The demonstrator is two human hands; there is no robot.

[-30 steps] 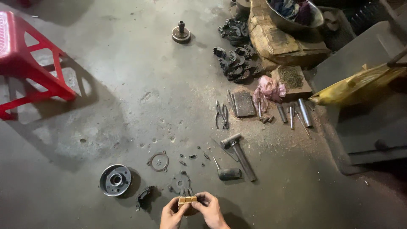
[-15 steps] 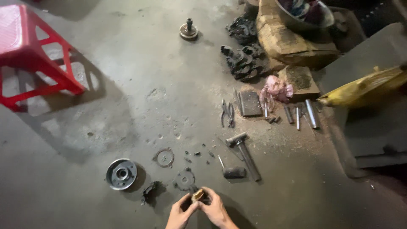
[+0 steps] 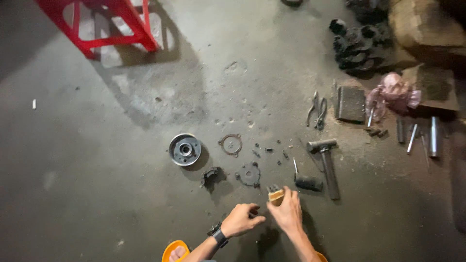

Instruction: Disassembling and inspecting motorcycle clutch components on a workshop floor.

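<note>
— What was the small part [image 3: 275, 195] in the head view like?

— Short and stubby, tan or brass-coloured on the body, with a darker grey metal end pointing up and away from the person. It was too small to make out finer detail.

— And where was it against the hands?

— The right hand [image 3: 287, 211] had its fingertips pinched round it, holding it just above the concrete floor [image 3: 97, 160]. The left hand [image 3: 240, 219] was beside it, loosely curled, its fingers close to the part but not touching it, so the two hands were slightly apart. A dark wristwatch [image 3: 219, 237] sat on the left wrist.

— What lay around it?

— Just beyond the part was a toothed dark disc [image 3: 249, 173], with a small black piece [image 3: 210, 176] to its left, then a round metal hub [image 3: 185, 149] and a thin ring gasket [image 3: 230, 144] farther out. To the right lay a screwdriver [image 3: 305, 179] and a hammer [image 3: 326, 162]; pliers [image 3: 316, 110] were farther off, and a red stool [image 3: 104, 22] well apart at the top left.
</note>
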